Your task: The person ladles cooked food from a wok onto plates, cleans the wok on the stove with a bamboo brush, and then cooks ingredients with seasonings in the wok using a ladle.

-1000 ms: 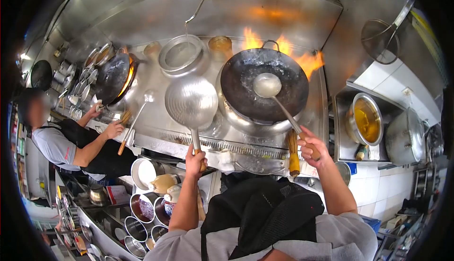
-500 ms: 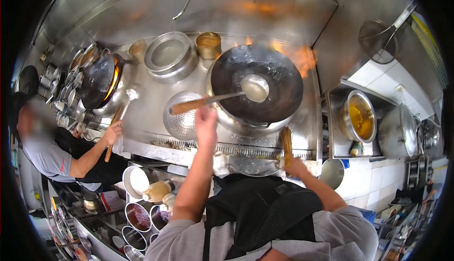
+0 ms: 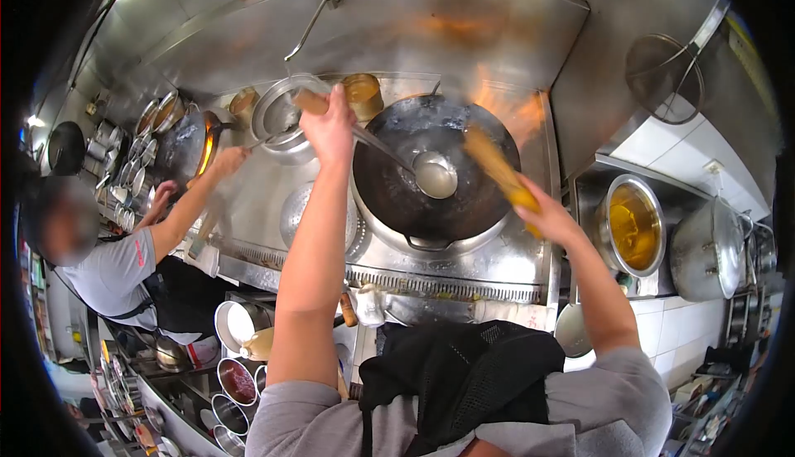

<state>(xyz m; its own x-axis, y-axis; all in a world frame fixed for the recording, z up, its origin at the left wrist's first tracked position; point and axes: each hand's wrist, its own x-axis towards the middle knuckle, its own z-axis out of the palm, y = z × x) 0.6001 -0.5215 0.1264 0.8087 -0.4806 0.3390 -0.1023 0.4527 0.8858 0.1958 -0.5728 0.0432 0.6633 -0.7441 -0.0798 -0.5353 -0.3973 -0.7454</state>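
My left hand (image 3: 333, 126) grips the wooden handle of a ladle (image 3: 436, 177), raised over the stove. The ladle's bowl hangs inside the black wok (image 3: 383, 196) and holds pale liquid. My right hand (image 3: 548, 215) is closed around a bamboo wok brush (image 3: 495, 164), slightly blurred. The brush slants up and left, its far end over the right side of the wok. Flames (image 3: 526, 113) rise behind the wok's right rim. A perforated strainer (image 3: 296, 214) lies partly hidden behind my left forearm.
To the left, a co-worker (image 3: 124, 266) reaches with a utensil toward a steel pot (image 3: 267, 130). A small steel container (image 3: 362, 97) stands behind the wok. A basin of yellow oil (image 3: 633, 225) and a lidded pot (image 3: 704, 250) are at right.
My left hand has risen up and left with the ladle handle, its bowl moving slightly down. My right hand has lifted the brush from the stove's front edge to the wok. The co-worker's arm has reached forward.
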